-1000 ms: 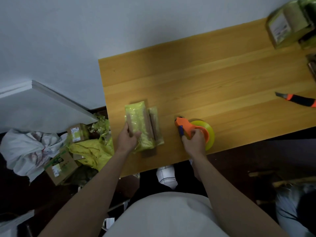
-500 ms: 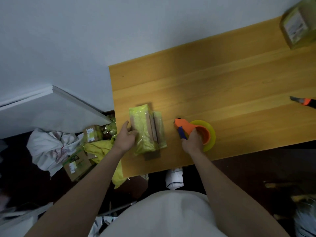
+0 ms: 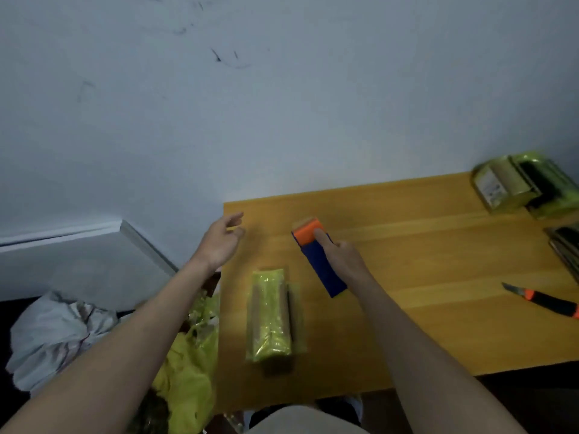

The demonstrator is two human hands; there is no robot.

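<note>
Up off the table comes the tape dispenser (image 3: 318, 264), which lay near the front edge half a second ago, and the left hand (image 3: 219, 242) has let go of the package (image 3: 272, 314).

We see the dispenser held above the middle of the table's (image 3: 423, 308) left half, orange end pointing to the far edge. The right hand (image 3: 343, 260) is curled around its blue body, with the index finger (image 3: 322, 238) laid straight along the orange top. The roll itself is hidden from us.

The yellow-green package lies flat, just inside the left edge and toward the front, with nothing holding it. The left hand hovers over the far left corner, fingers loosely spread and empty.

We judge the main risk to be the free package. If tape is pulled across it before the left hand returns, it can slide or twist, and the strip will land crooked. A hard pull could carry it over the left edge onto the yellow bags (image 3: 188, 364) below. The finger near the orange end may also meet the cutter. A utility knife (image 3: 545, 300) lies near the right edge, well apart.
</note>
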